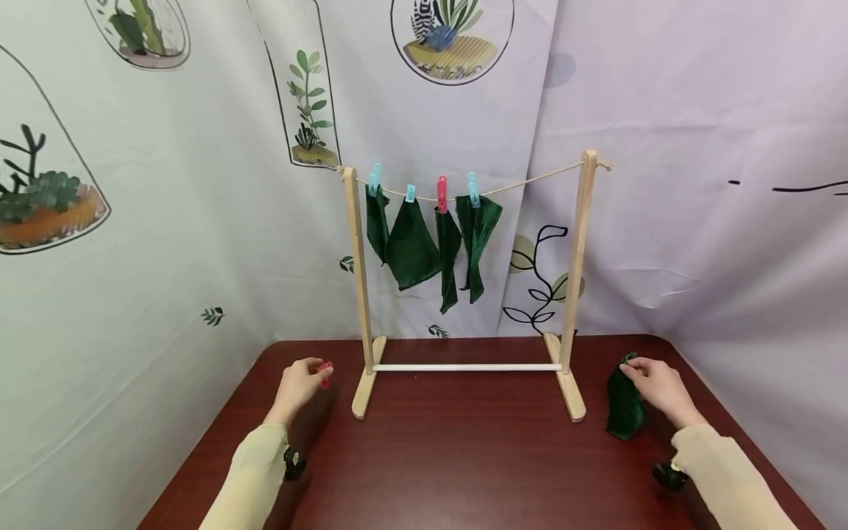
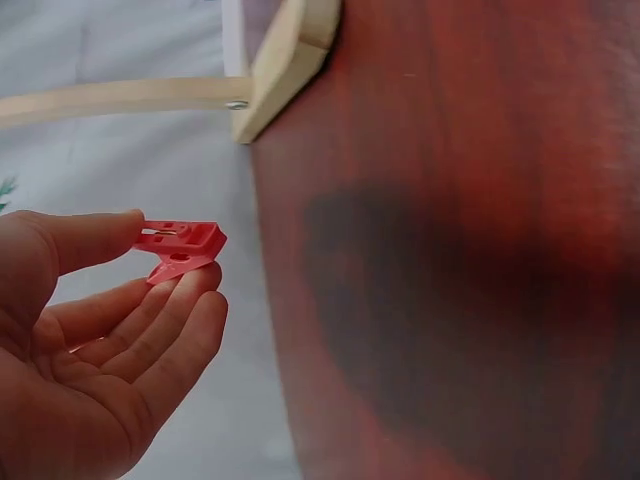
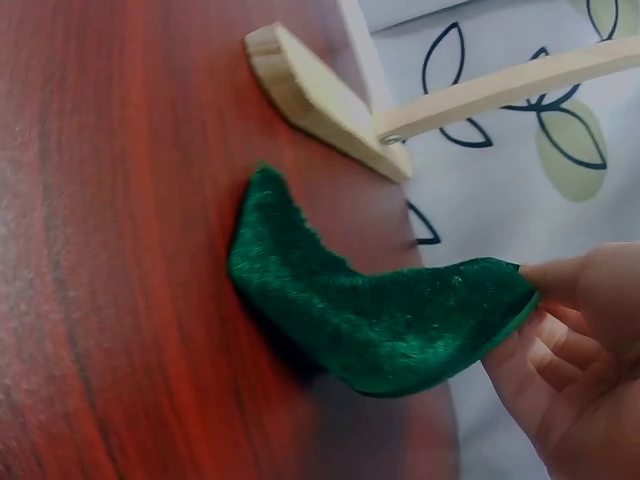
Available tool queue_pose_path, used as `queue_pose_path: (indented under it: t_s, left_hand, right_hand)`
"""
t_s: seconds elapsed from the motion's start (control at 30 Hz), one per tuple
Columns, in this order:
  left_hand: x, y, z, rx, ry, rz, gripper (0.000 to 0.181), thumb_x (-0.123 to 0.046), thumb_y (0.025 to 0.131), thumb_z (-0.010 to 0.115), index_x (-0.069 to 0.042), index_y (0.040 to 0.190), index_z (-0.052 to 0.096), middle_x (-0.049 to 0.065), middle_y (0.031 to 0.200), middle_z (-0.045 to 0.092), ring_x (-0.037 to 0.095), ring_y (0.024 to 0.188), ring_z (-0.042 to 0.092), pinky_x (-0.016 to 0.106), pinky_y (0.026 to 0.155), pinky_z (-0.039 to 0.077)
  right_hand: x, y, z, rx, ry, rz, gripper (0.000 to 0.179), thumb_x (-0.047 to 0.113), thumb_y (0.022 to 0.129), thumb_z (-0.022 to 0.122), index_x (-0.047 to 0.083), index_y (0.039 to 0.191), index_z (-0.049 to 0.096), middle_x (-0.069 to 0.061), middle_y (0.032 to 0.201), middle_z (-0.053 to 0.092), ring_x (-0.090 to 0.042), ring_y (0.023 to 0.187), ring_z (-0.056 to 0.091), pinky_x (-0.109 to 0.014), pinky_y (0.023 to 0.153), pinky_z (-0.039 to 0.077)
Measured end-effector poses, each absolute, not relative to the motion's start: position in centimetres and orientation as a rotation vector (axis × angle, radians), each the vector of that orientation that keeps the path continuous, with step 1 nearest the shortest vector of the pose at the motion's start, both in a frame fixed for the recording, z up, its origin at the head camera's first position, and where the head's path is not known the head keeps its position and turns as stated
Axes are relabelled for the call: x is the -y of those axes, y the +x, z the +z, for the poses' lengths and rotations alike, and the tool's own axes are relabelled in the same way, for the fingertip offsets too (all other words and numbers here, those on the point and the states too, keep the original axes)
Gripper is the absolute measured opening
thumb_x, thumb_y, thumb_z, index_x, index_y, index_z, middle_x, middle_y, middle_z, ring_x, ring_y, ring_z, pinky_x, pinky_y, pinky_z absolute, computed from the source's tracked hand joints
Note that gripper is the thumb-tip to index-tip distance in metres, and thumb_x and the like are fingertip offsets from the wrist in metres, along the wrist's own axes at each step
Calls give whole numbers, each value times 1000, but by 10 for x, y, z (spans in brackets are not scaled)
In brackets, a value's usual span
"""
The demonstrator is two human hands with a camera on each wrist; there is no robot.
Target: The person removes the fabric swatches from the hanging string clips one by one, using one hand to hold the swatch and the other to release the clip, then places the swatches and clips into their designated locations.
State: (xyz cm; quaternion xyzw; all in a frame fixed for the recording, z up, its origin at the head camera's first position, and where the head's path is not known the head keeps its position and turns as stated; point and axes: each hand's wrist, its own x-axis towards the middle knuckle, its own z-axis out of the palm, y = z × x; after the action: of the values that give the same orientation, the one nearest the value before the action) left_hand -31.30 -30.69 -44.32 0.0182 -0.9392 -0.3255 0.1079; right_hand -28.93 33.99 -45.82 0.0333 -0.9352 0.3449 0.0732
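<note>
Item: one red clothespin (image 1: 325, 373), pinched between thumb and fingers of the left hand (image 1: 298, 384), left of a wooden rack (image 1: 360, 280); item: one green cloth (image 1: 625, 403), its upper end pinched by the right hand (image 1: 659, 386) over the desk (image 1: 457, 456), right of the rack. Four further green cloths (image 1: 412, 250) hang from the rack's cord (image 1: 539, 177), held by light-blue and red pegs. Behind, a backdrop (image 1: 629, 88) shows printed vessels: a tall one (image 1: 281, 59) contains a leafy stem, a rounded one (image 1: 497, 22) spiky leaves.
</note>
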Motion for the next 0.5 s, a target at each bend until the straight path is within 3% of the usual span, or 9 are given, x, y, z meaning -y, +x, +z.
queue_pose_path:
  t_s: [0.07, 0.23, 0.5]
  left_hand:
    - [307, -314, -448, 2771, 63, -950, 42, -17, 96, 67, 15, 123, 62, 28, 109, 69, 37, 97, 67, 48, 78, 54]
    - [307, -313, -456, 2792, 93, -953, 42, -18, 97, 68, 14, 122, 62, 29, 111, 68, 37, 96, 66, 47, 77, 55]
    - [309, -315, -468, 2812, 85, -930, 41, -18, 97, 68, 15, 120, 63, 29, 107, 68, 38, 96, 67, 51, 81, 54]
  right_hand:
    - [-340, -290, -461, 2815, 92, 1031, 50, 31, 108, 49, -15, 126, 56, -5, 76, 62, -19, 63, 56, -34, 59, 45]
    - [-341, -292, -467, 2832, 76, 981, 49, 28, 106, 52, -17, 124, 58, -19, 92, 68, -21, 72, 59, -40, 65, 50]
    - [-343, -294, -475, 2873, 46, 973, 44, 22, 102, 57, -18, 120, 59, -35, 108, 64, -44, 93, 64, -55, 77, 53]
